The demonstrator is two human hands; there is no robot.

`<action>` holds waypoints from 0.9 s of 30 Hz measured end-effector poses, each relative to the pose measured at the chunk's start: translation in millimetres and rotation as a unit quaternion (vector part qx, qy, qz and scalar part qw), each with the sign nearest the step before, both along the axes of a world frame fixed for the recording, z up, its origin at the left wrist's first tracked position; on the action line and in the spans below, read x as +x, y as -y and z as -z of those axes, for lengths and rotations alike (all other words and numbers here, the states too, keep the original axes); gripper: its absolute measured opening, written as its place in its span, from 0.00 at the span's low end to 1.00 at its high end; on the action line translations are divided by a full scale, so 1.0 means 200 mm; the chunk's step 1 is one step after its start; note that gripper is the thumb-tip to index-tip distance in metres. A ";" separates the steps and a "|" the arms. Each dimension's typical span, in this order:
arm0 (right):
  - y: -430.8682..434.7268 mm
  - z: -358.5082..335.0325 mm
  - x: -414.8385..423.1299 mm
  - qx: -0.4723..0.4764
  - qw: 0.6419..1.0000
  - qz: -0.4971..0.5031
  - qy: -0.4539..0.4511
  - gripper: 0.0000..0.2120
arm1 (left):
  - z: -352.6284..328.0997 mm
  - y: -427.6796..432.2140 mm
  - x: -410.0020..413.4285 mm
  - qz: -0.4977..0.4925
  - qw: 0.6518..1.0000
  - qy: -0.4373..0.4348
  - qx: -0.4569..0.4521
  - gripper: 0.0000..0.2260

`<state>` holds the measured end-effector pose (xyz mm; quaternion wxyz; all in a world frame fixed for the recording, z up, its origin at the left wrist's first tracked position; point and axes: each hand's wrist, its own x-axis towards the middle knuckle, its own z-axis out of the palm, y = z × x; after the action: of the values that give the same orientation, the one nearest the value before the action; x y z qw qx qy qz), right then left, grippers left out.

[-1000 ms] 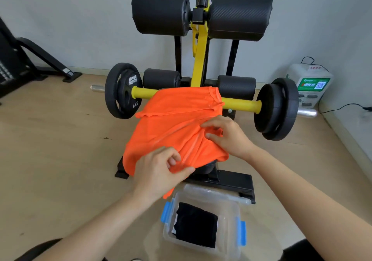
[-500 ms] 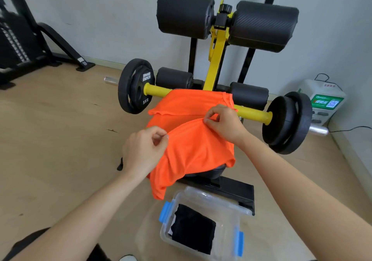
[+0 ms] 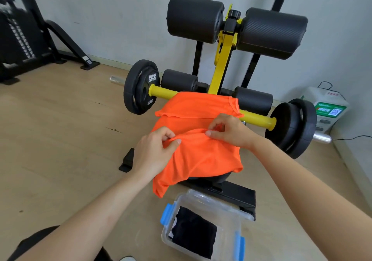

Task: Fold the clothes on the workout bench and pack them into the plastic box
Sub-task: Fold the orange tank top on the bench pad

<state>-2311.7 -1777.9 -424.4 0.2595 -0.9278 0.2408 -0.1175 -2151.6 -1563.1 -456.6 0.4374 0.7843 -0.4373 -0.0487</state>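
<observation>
An orange shirt (image 3: 198,156) lies draped over the workout bench (image 3: 221,188), its near half doubled back over the far half. My left hand (image 3: 154,150) pinches the folded edge at its left end. At the right end of that edge, my right hand (image 3: 229,131) pinches the cloth too. Below, on the floor, stands a clear plastic box (image 3: 227,206) with blue latches. A folded black garment (image 3: 193,233) lies inside it.
A yellow barbell bar (image 3: 257,119) with black weight plates (image 3: 141,86) crosses behind the shirt. Black foam rollers (image 3: 195,18) rise above on a yellow post. A white device (image 3: 327,107) with a cable sits at the right wall. A black machine (image 3: 22,39) stands far left.
Both hands have lifted the shirt's near edge and carried it away from me, over the far half. The fold line now lies across the middle of the shirt.
</observation>
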 end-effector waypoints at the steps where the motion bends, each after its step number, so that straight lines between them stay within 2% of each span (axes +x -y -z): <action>1: -0.01 0.00 -0.02 0.012 1.000 -0.004 -0.005 0.07 | -0.01 0.00 0.00 0.009 1.000 -0.012 -0.021 0.06; 3: -0.02 0.01 -0.06 0.019 1.000 -0.002 -0.015 0.07 | -0.02 -0.01 0.01 0.039 0.997 -0.036 -0.050 0.07; 6: -0.03 0.00 -0.11 0.025 1.000 0.015 0.002 0.04 | -0.03 -0.02 0.04 0.075 0.994 -0.058 -0.047 0.06; 9: -0.04 -0.03 -0.17 0.003 0.999 0.041 0.018 0.06 | -0.04 -0.04 0.11 0.112 0.992 -0.064 -0.001 0.06; 11: -0.04 -0.05 -0.22 -0.011 0.996 0.078 0.033 0.08 | -0.06 -0.08 0.13 0.152 0.984 -0.081 0.045 0.11; 13: -0.06 -0.06 -0.26 0.011 0.993 0.110 0.051 0.09 | -0.07 -0.11 0.15 0.199 0.971 -0.096 0.088 0.13; 14: -0.07 -0.06 -0.28 0.035 0.990 0.119 0.062 0.09 | -0.07 -0.13 0.17 0.213 0.967 -0.094 0.101 0.10; 16: -0.10 -0.04 -0.32 0.067 0.986 0.131 0.080 0.09 | -0.07 -0.14 0.20 0.211 0.969 -0.078 0.103 0.04; 19: -0.11 0.00 -0.34 0.053 0.983 0.149 0.093 0.08 | -0.12 -0.13 0.25 0.189 0.976 -0.082 0.065 0.09; 24: -0.07 0.00 -0.28 0.036 0.971 0.186 0.145 0.05 | -0.20 -0.02 0.29 0.154 0.979 -0.136 0.011 0.04; 27: -0.04 -0.03 -0.21 0.020 0.964 0.214 0.158 0.06 | -0.19 0.08 0.38 0.151 0.983 -0.096 0.028 0.04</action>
<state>-2353.9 -1770.1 -419.1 0.2814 -0.8190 0.3919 -0.3106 -2076.5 -1579.9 -419.0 0.4432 0.7127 -0.5051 -0.2013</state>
